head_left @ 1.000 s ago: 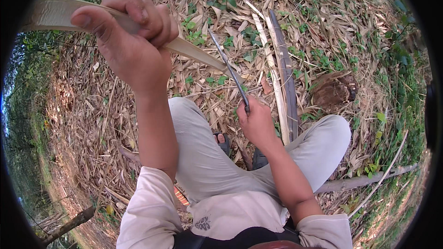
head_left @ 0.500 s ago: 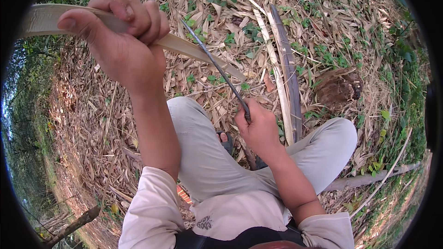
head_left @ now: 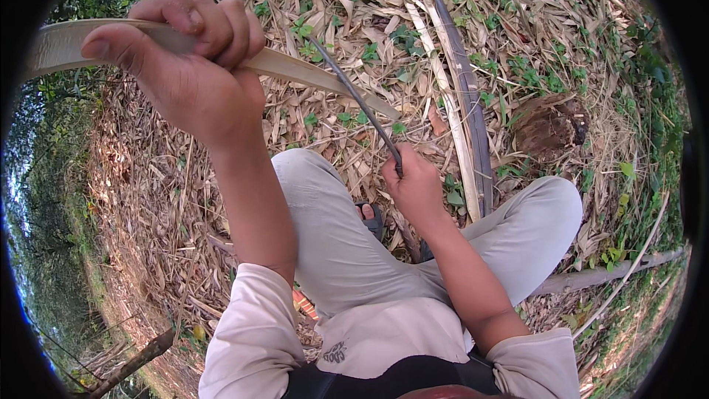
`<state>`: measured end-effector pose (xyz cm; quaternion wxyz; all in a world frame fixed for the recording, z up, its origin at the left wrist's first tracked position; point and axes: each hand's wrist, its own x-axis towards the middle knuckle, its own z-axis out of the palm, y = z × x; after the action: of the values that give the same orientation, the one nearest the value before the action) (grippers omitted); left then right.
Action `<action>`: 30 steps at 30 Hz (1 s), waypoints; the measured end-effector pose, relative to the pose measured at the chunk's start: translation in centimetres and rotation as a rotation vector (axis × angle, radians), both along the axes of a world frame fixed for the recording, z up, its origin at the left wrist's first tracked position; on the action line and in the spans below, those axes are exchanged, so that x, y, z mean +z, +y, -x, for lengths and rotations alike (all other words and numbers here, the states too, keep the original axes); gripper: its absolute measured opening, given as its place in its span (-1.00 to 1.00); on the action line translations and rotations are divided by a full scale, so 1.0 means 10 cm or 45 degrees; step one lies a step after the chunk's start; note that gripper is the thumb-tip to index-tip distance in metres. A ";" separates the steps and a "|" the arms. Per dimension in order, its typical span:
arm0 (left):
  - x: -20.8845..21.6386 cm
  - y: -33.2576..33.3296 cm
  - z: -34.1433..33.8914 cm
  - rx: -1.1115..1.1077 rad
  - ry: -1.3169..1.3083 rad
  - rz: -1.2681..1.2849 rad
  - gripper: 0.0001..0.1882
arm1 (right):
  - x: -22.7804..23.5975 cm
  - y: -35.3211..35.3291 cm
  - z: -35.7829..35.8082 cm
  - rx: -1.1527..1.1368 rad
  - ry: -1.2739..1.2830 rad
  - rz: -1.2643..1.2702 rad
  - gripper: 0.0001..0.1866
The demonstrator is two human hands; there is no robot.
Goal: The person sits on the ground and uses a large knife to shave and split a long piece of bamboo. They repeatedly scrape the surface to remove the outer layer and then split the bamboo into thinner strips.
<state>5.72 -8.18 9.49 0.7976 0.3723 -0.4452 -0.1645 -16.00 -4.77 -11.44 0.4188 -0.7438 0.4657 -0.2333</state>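
My left hand (head_left: 203,81) is raised at the upper left, its fingers curled round a long, pale, flat strip of split wood or bamboo (head_left: 303,70). One part of the strip runs off past my thumb toward the left rim; the other slants down to the right, ending in front of my knees. In my closed right hand (head_left: 419,186) is a knife (head_left: 354,94), its long, thin, dark blade seen nearly edge-on. The blade points up and left and crosses the strip near its right end. Whether blade and strip touch, I cannot tell.
Dry leaves cover the ground (head_left: 170,199). A pale split length (head_left: 447,96) and a dark pole (head_left: 468,96) lie side by side beyond my right knee (head_left: 550,199). Farther right sits a brown stump (head_left: 548,125). A thin log (head_left: 613,272) lies at the lower right.
The knife blade has tilted a little, and its crossing with the strip has shifted slightly toward the strip's right end. My left hand keeps its grip. The whole view has shifted slightly.
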 end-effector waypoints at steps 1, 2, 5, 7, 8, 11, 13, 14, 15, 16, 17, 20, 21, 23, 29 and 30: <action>0.00 0.00 0.00 0.017 0.017 0.000 -0.22 | -0.09 -0.06 -0.05 -0.041 0.195 -0.113 -0.76; 0.01 0.00 0.00 -0.025 0.016 0.037 -0.22 | -0.18 -0.12 -0.11 -0.125 0.410 -0.254 -0.75; 0.04 0.01 -0.02 0.136 -0.118 -0.036 -0.22 | -0.32 -0.20 -0.17 -0.090 0.429 -0.267 -0.73; 0.07 0.03 -0.05 0.015 -0.038 -0.006 -0.22 | -0.31 -0.15 -0.14 -0.083 0.374 -0.270 -0.73; 0.09 0.04 -0.07 0.036 0.012 -0.016 -0.23 | -0.28 -0.11 -0.10 -0.081 0.383 -0.287 -0.73; 0.04 0.05 -0.06 0.039 -0.120 -0.045 -0.30 | -0.19 0.03 -0.07 -0.005 -0.077 0.099 -0.76; 0.01 0.05 -0.04 0.018 -0.128 -0.052 -0.30 | -0.22 0.04 -0.07 -0.064 -0.065 0.153 -0.80; 0.01 0.05 -0.02 -0.020 -0.159 -0.061 -0.30 | -0.25 0.03 -0.09 -0.064 -0.152 0.260 -0.82; 0.02 0.05 0.00 -0.021 -0.134 -0.060 -0.29 | -0.32 -0.03 -0.11 -0.081 0.075 0.032 -0.79; 0.03 0.06 0.01 -0.031 -0.111 -0.052 -0.29 | -0.40 -0.10 -0.12 -0.105 0.212 -0.084 -0.77; 0.04 0.06 0.03 -0.039 -0.083 -0.041 -0.29 | -0.48 -0.16 -0.12 -0.107 0.325 -0.182 -0.75; 0.06 0.09 0.05 0.019 -0.120 -0.082 -0.28 | -0.59 -0.22 -0.10 -0.098 0.430 -0.314 -0.66; 0.06 0.11 0.04 -0.029 -0.068 -0.044 -0.27 | -0.57 -0.19 -0.09 -0.100 0.425 -0.335 -0.66; 0.05 0.13 0.01 0.008 -0.067 -0.051 -0.27 | -0.45 -0.11 -0.09 -0.110 0.370 -0.330 -0.70; 0.03 0.08 -0.14 0.013 -0.185 -0.038 -0.22 | -0.25 0.10 -0.24 -0.068 -0.217 0.188 -0.73; 0.03 0.09 -0.14 0.025 -0.191 -0.051 -0.22 | -0.32 0.07 -0.25 -0.113 0.019 0.003 -0.73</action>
<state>7.12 -7.31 9.75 0.7559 0.4037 -0.4969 -0.1372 -13.52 -4.03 -14.60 0.4037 -0.7245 0.5012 -0.2468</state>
